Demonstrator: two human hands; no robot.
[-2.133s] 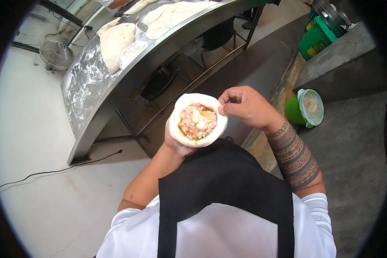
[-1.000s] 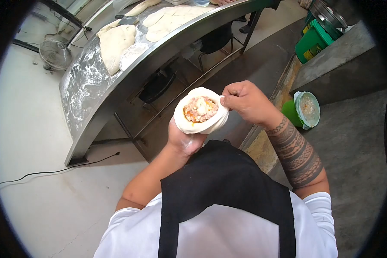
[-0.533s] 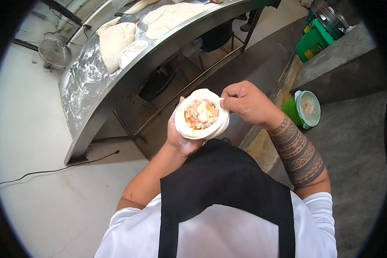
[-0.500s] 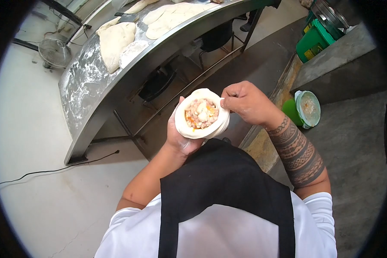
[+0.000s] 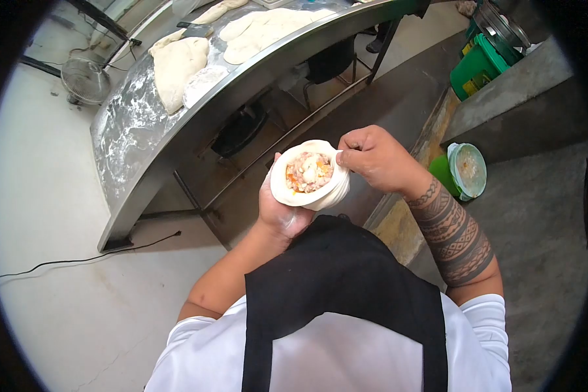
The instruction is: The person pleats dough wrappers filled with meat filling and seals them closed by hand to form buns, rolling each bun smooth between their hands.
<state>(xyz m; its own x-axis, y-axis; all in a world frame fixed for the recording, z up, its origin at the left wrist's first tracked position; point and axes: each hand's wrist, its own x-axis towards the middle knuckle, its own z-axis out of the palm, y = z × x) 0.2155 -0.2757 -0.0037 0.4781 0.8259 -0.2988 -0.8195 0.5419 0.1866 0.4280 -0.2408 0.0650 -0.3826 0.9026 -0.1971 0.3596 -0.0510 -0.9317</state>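
Note:
A round dough wrapper (image 5: 282, 191) with pleated sides rests in my left hand (image 5: 277, 212), whose fingers curve beneath and around it. Its top gapes, showing a pinkish meat filling (image 5: 309, 172) with orange and white bits. My right hand (image 5: 370, 155) pinches the wrapper's right rim between thumb and fingers. Folds run down the dough's right side below that pinch. Most of my left fingers are hidden behind the bun.
A floured steel table (image 5: 127, 140) stands ahead, bearing dough pieces (image 5: 179, 68) and a dough scraper (image 5: 195, 30). A green bucket (image 5: 480, 68) sits upper right; a green tub (image 5: 445, 173) with a pale lid or liner is below it. A black cable (image 5: 91, 256) crosses the floor.
The filled dough has tilted and shifted slightly right and down in my left hand. More pleats show along its right side. My right hand keeps its pinch on the rim.

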